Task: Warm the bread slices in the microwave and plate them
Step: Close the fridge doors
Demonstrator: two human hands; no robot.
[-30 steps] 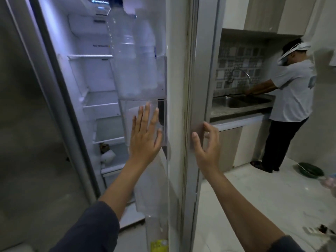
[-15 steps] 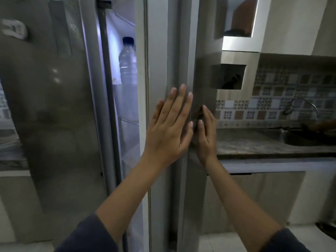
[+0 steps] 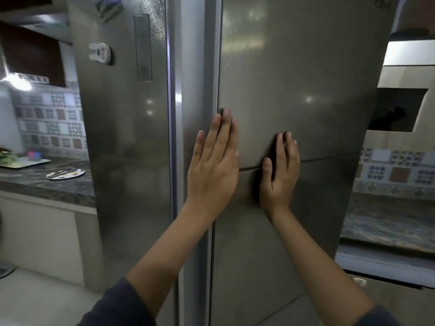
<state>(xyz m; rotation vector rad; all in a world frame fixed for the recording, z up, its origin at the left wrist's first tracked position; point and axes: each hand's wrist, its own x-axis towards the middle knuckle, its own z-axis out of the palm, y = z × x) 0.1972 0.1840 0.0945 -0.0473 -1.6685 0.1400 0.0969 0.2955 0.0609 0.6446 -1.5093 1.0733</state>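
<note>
Both hands lie flat on the front of a steel refrigerator point(image 3: 263, 255), with straight fingers that point upward and hold nothing. The left hand point(image 3: 213, 165) presses over the inner edge of the right door point(image 3: 306, 74), and its palm partly covers the vertical strip where the two doors meet. The right hand point(image 3: 280, 172) rests just beside it on the same door, a narrow gap apart and a little lower, with the thumb spread toward the left hand; it lies across a thin horizontal line in the door panel. Both doors stand shut. Left of the left hand is the left door point(image 3: 127, 149), and high above the hands it carries a white magnet point(image 3: 100, 54) and a narrow dark panel point(image 3: 142, 48). Far to the left of the left hand runs a dark stone counter point(image 3: 47, 187). On it stands a white plate point(image 3: 65, 173) with what seems to be cutlery, and behind the plate a flat tray point(image 3: 26, 163). A patterned tiled wall point(image 3: 47, 123) rises behind that counter. Both forearms are bare, with a dark sleeve point(image 3: 122, 307) at the lower edge. Where the bread slices are, I cannot tell from this view.
</note>
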